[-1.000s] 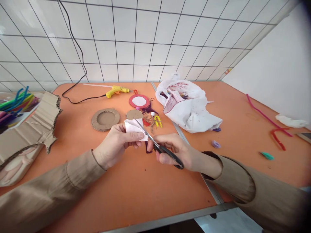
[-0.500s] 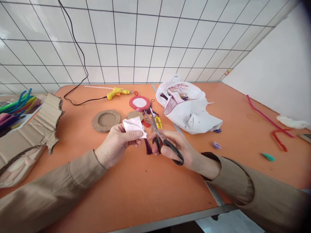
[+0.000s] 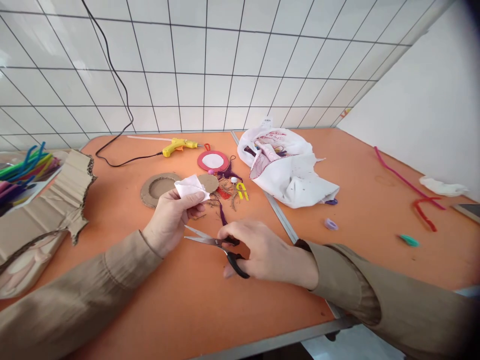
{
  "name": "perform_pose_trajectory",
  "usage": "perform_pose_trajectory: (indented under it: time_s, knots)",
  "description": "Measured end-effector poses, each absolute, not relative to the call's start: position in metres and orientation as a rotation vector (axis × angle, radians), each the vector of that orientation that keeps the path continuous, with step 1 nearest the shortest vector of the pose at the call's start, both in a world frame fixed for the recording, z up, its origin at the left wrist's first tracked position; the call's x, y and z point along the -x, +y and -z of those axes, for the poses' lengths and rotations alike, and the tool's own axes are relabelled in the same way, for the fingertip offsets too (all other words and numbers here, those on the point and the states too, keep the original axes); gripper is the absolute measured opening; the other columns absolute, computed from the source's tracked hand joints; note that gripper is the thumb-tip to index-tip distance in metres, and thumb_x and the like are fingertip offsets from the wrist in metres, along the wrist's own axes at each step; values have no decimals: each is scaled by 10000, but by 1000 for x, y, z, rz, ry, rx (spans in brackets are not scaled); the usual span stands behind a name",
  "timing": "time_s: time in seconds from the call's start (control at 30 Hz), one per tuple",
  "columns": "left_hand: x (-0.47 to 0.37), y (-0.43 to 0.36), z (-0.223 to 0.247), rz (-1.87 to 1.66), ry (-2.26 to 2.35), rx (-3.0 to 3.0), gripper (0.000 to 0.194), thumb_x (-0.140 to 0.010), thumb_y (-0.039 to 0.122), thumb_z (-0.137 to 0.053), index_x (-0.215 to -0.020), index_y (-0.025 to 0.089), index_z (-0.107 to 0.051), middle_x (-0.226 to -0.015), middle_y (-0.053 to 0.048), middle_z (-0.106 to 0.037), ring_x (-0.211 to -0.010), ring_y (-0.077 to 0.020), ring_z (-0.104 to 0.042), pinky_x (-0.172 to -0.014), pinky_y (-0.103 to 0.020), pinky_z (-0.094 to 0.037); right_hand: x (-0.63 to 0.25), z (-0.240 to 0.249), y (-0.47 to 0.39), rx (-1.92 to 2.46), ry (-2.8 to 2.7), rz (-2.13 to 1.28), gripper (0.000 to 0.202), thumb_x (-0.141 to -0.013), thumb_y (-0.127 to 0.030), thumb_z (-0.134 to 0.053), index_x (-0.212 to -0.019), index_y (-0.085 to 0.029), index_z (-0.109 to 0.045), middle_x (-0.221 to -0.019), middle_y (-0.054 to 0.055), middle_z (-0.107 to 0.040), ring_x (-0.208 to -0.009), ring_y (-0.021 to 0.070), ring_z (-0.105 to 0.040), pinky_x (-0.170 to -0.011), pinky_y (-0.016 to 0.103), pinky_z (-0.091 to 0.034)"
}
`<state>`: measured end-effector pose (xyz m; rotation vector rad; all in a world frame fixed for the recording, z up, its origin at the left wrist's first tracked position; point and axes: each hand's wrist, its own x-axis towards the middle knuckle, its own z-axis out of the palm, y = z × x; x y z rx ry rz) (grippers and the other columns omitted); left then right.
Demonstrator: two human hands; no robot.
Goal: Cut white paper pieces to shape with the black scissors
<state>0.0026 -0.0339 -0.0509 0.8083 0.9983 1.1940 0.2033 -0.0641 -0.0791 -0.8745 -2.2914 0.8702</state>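
the pale cloth (image 3: pixel 189 187) is held up over the table (image 3: pixel 210 310), pinched between the thumb and fingers of the person's left hand (image 3: pixel 172 212); it looks folded. the right hand (image 3: pixel 268 255) grasps the scissors (image 3: pixel 218 243) by their black handles, blades parted and clear of the cloth, tips pointing left, just beside the heel of the left hand (a little close for comfort).

the step in hand seems to be trimming the cloth, with the blades between cuts. a further snip would call for raising the scissors and turning the cloth's edge into them, left fingers kept out of line.

behind the cloth, in view, are the cardboard ring (image 3: pixel 145 192) and a cardboard disc (image 3: pixel 210 183); whether the cloth touches the disc cannot be told. to the right of the disc are a white bead (image 3: pixel 234 180), a yellow piece (image 3: pixel 242 191) and purple tassels (image 3: pixel 223 216). farther back lie a red-rimmed round (image 3: pixel 212 161) and a yellow glue gun (image 3: pixel 178 146), its cord (image 3: pixel 127 95) rising along the tiled wall (image 3: pixel 221 55).

a white bag (image 3: pixel 288 175) slumps on the right, a cardboard sheet (image 3: pixel 45 195) lies left, and the orange tabletop is crossed by a metal strip (image 3: pixel 284 218).
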Motion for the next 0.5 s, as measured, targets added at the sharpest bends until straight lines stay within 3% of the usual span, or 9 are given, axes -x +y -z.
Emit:
perform_pose_trajectory:
  time_s: [0.2,0.37,0.5]
  knots:
    - [-3,-35,53,-1185,928,-826,209,-595,213,-878,-666,131,-700,-647,-11,-663,-562,-85,-566,-523,-190,-441,-204,79,-62,947,-2023,-1058,417,-720,-454,-824,-904,-196,-552,-699,-25,-589,-588,112,-456,-550,246,-409]
    - [-3,-37,48,-1170,809,-880,215,-593,235,-894,-729,144,-755,-719,-33,-694,-597,-96,-582,-508,-183,-454,-201,70,-60,1069,-1778,-1210,393,-722,-350,-804,-943,-205,-513,-701,-31,-588,-596,117,-495,-561,258,-416]
    - [-3,-41,47,-1026,698,-1044,169,-662,265,-868,-642,142,-754,-701,-56,-692,-627,-118,-594,-512,-192,-464,-197,71,-60,1032,-1764,-1312,400,-734,-403,-795,-916,-206,-498,-654,-47,-556,-565,113,-505,-518,242,-399]
